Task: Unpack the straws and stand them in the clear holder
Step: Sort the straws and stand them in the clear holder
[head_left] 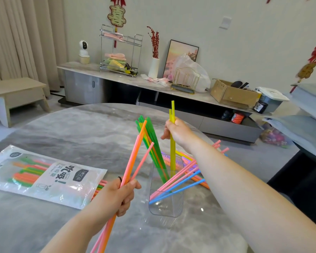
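On the round grey table (66, 128) stands the clear holder (165, 203), a little past the middle toward 4 o'clock. Green straws (153, 150) lean in it toward 11 o'clock, and pink and blue straws (181, 179) lean out over its rim toward 2 o'clock. More pink and orange straws lie flat on the table behind it. The right hand (175, 132) is up above the holder at 12 o'clock, with its fingers closed tight around a few yellow straws (172, 152) that stand straight up, their low ends dipping inside the holder. The left hand (119, 195) is at 9 o'clock from the holder, fingers wrapped around a bunch of orange and pink straws (133, 161) that tilt up toward 1 o'clock. Far over at 9 o'clock, the straw bag (44, 177) lies flat with more straws inside and some poking out of its open end.
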